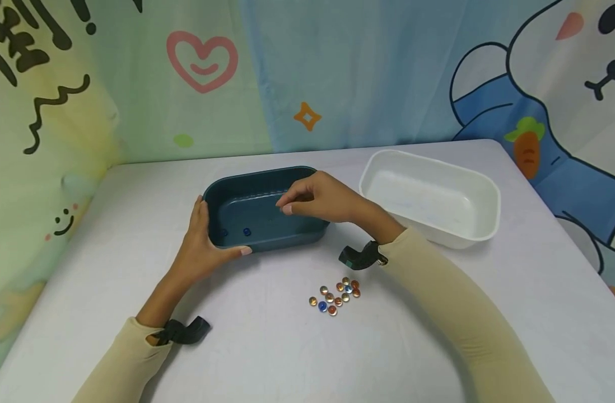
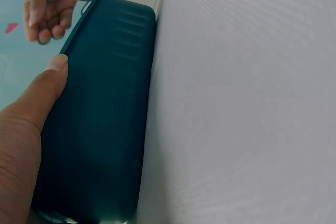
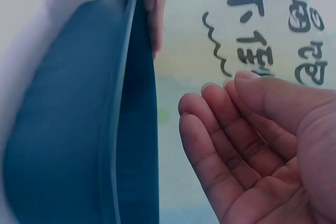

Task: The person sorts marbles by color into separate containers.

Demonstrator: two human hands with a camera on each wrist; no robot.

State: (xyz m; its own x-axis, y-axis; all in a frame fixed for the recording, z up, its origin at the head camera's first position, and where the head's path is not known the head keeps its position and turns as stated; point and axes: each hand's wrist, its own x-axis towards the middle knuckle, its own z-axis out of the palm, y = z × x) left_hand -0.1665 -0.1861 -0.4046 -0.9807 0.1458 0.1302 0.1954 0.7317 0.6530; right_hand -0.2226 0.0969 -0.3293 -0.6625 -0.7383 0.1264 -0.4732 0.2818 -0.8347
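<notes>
A dark teal rectangular basin stands on the table, its rim facing up. My left hand grips its left end, thumb over the near rim and fingers along the side; the left wrist view shows that thumb at the rim. Over the basin's right half hovers my right hand, fingers loosely curled. In the right wrist view its palm holds nothing visible. Two blue glass marbles lie on the basin floor, near its left front. Several amber, orange and blue glass marbles lie loosely grouped on the table in front.
A white rectangular tub stands to the right of the basin, partly behind my right forearm. White cloth covers the table. A printed curtain hangs along the back and left sides.
</notes>
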